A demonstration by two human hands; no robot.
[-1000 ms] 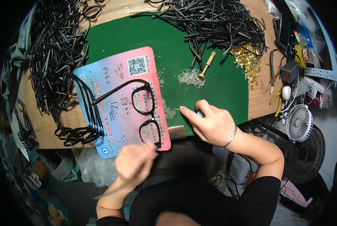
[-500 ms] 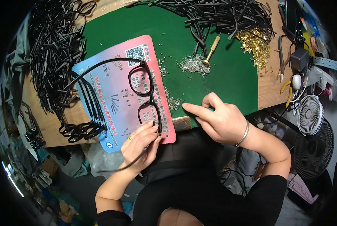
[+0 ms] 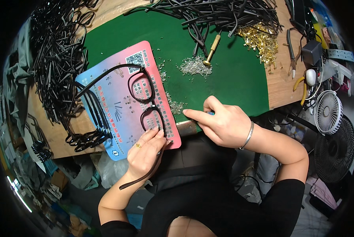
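Note:
A black eyeglass frame (image 3: 153, 91) lies over a pink and blue printed mat (image 3: 106, 93), one temple reaching to the left. My left hand (image 3: 142, 155) pinches its near end, and the other temple (image 3: 140, 179) runs back past the hand. With its index finger stretched out, my right hand (image 3: 229, 125) touches the edge of a small pile of silvery screw-like pieces (image 3: 177, 106). The other fingers curl round something with a blue part (image 3: 211, 113), mostly hidden.
Black temples (image 3: 240, 14) heap at the back, glasses frames (image 3: 54, 59) at the left. A brass-coloured tool (image 3: 212, 49) stands by silvery bits (image 3: 194, 66) on the green mat (image 3: 232, 85). Gold pieces (image 3: 262, 41), pliers (image 3: 291, 55) and a white fan (image 3: 327, 112) are at the right.
The view has shifted slightly. The near temple has swung and its tip shows clear of my left wrist. My right index finger stays at the edge of the small pile.

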